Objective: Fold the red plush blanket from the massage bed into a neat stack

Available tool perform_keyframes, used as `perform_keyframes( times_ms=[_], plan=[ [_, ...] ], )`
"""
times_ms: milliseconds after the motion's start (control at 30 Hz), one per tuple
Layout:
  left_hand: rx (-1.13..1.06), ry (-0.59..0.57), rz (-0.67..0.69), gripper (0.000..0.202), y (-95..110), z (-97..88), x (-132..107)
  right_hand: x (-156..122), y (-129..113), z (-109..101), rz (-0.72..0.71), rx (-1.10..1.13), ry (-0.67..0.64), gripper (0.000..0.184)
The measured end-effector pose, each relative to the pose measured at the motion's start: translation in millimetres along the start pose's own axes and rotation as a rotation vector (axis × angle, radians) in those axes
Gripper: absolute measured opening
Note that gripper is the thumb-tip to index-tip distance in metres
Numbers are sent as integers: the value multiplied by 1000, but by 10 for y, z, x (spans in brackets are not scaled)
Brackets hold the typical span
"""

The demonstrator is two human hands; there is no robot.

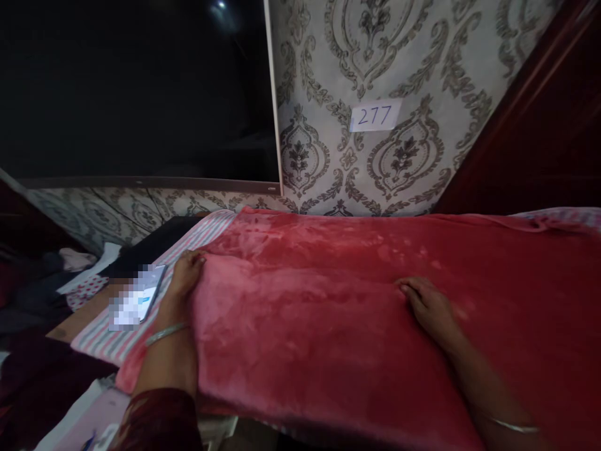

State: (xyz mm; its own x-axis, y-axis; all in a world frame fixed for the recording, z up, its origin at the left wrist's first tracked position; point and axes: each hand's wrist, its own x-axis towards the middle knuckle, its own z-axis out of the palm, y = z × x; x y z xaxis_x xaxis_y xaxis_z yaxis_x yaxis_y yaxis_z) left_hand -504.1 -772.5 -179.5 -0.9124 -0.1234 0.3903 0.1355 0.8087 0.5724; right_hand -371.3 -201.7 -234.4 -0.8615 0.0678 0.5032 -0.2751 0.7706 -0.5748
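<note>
A red plush blanket (300, 332) is spread over a table, with one layer folded over another. Near its left side, my left hand (188, 270) is closed on a corner of the upper layer. Further right, my right hand (425, 304) pinches the same layer along its far edge. Between the two hands the cloth lies fairly flat, with light and dark patches in its pile. The near edge hangs over the table front.
A striped cloth (101, 332) sticks out under the blanket on the left, and a lit phone (141, 300) lies on it. Clothes (28, 300) are piled at far left. Behind stand a large dark television (141, 94) and a patterned wall with a paper (375, 115) marked 277.
</note>
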Motion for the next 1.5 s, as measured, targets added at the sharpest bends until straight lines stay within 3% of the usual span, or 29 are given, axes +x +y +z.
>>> perform_keyframes(
  times_ms=[267, 467, 733, 1067, 1267, 1500],
  plan=[
    [-45, 307, 60, 10, 68, -43, -5, 12, 10, -43, 15, 64, -38, 34],
    [-1, 205, 38, 7, 133, -59, -5, 18, 10, -15, 14, 84, -69, 32],
    [113, 297, 24, 13, 186, -59, -3, 40, -17, 52, -48, -20, -141, 29],
    [185, 245, 34, 16, 207, -61, 25, 23, -93, 58, -68, -171, -182, 16],
    [152, 288, 50, 13, 297, -39, -24, 20, -157, 49, -108, -159, -23, 21],
    [118, 513, 23, 9, 454, -46, -136, 8, -94, 108, -146, -103, 176, 28]
  ],
)
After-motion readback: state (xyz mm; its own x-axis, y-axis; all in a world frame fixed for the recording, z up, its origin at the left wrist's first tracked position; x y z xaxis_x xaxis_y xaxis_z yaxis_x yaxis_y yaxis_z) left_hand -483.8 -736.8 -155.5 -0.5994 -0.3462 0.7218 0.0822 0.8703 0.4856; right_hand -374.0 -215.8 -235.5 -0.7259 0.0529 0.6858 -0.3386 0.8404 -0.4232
